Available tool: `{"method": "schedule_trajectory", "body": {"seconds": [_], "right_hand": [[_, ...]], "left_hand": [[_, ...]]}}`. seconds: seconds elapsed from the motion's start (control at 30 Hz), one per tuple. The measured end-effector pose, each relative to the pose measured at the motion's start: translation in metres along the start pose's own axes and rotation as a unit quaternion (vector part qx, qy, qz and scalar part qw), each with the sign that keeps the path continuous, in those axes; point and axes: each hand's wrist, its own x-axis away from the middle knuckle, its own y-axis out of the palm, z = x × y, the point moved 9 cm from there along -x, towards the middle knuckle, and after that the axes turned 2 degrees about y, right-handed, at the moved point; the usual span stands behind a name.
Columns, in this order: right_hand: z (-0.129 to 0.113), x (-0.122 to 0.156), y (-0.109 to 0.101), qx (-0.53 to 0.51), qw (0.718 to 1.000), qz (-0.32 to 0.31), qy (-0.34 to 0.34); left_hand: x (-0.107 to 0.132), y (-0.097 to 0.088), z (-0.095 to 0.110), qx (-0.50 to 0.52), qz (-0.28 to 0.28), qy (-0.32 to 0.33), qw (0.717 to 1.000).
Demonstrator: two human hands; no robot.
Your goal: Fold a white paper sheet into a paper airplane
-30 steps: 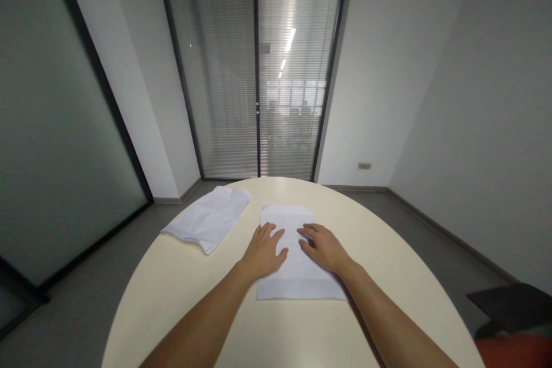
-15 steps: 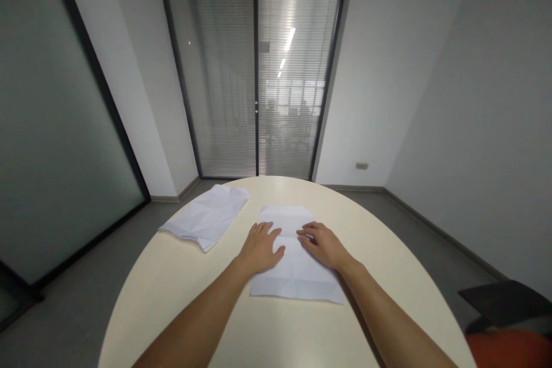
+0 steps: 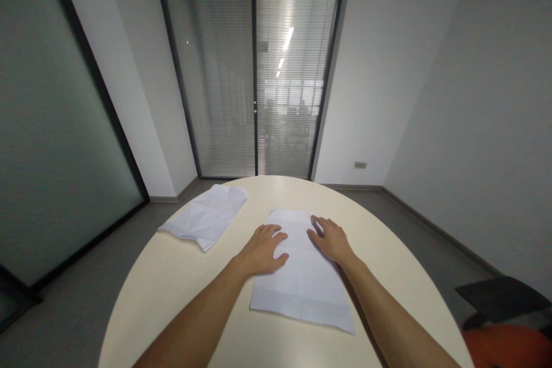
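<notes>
A creased white sheet of paper (image 3: 297,282) lies on the round cream table (image 3: 172,299) in front of me. Its near edge slants a little, lower on the right. My left hand (image 3: 264,250) rests on the sheet's left side with its fingers apart. On the right side, toward the far end, my right hand (image 3: 332,238) lies with thumb and fingers spread, touching the paper. Parts of both side edges are hidden beneath my hands. Neither hand grips anything.
A pile of crumpled white paper sheets (image 3: 211,213) lies at the table's far left edge. To the lower right, beyond the table, stands a chair with a black back (image 3: 502,299) and a red seat (image 3: 509,345). A glass door with blinds (image 3: 254,80) is ahead.
The sheet has shifted toward me and looks longer and flatter, its near right corner lower. My right hand has moved slightly outward and its fingers have spread; my left hand has moved only a little.
</notes>
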Motion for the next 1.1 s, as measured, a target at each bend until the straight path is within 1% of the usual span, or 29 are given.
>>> {"method": "schedule_trajectory", "body": {"seconds": [0.07, 0.17, 0.27, 0.33, 0.43, 0.5, 0.57, 0.63, 0.67, 0.77, 0.83, 0.87, 0.9, 0.93, 0.97, 1.03, 1.1], "right_hand": [[0.007, -0.004, -0.004, -0.061, 0.998, 0.028, 0.003], [0.026, -0.011, -0.011, -0.153, 0.984, 0.078, 0.046], [0.045, -0.018, -0.009, -0.223, 0.967, 0.083, 0.089], [0.053, -0.022, -0.005, -0.285, 0.950, 0.074, 0.101], [0.059, -0.024, -0.003, -0.348, 0.929, 0.073, 0.103], [0.064, -0.022, -0.008, -0.354, 0.923, 0.098, 0.117], [0.069, -0.017, -0.020, -0.361, 0.911, 0.145, 0.136], [0.071, -0.010, -0.039, -0.371, 0.893, 0.212, 0.140], [0.069, -0.007, -0.051, -0.374, 0.883, 0.252, 0.128], [0.052, 0.004, -0.087, -0.373, 0.859, 0.347, 0.050], [0.039, 0.010, -0.099, -0.404, 0.835, 0.372, 0.017], [0.031, 0.012, -0.103, -0.425, 0.826, 0.372, -0.002], [0.022, 0.015, -0.104, -0.438, 0.822, 0.363, -0.021], [0.012, 0.017, -0.105, -0.446, 0.823, 0.351, -0.037], [0.002, 0.019, -0.105, -0.441, 0.831, 0.334, -0.053], [-0.022, 0.024, -0.100, -0.423, 0.856, 0.281, -0.095], [-0.041, 0.028, -0.093, -0.415, 0.871, 0.222, -0.138]], "left_hand": [[0.000, 0.002, 0.000, 0.009, -0.010, 0.009, 1.000], [-0.001, 0.005, 0.003, 0.027, -0.026, 0.027, 0.999], [-0.001, 0.008, 0.006, 0.038, -0.040, 0.046, 0.997], [-0.002, 0.008, 0.006, 0.038, -0.034, 0.052, 0.997], [-0.005, 0.001, 0.004, 0.027, 0.016, 0.047, 0.998], [-0.007, -0.007, 0.001, 0.021, 0.066, 0.031, 0.997], [-0.008, -0.015, -0.004, 0.020, 0.112, 0.005, 0.993], [-0.008, -0.020, -0.009, 0.022, 0.146, -0.025, 0.989], [-0.008, -0.021, -0.011, 0.024, 0.157, -0.038, 0.987], [-0.007, -0.020, -0.018, 0.039, 0.175, -0.070, 0.981], [-0.006, -0.017, -0.024, 0.060, 0.181, -0.093, 0.977], [-0.006, -0.015, -0.029, 0.079, 0.184, -0.108, 0.974], [-0.005, -0.013, -0.035, 0.104, 0.188, -0.126, 0.968], [-0.004, -0.011, -0.042, 0.137, 0.195, -0.148, 0.960], [-0.003, -0.009, -0.051, 0.177, 0.206, -0.173, 0.947], [0.001, -0.008, -0.069, 0.260, 0.250, -0.217, 0.907], [0.008, -0.014, -0.086, 0.325, 0.331, -0.233, 0.854]]}}
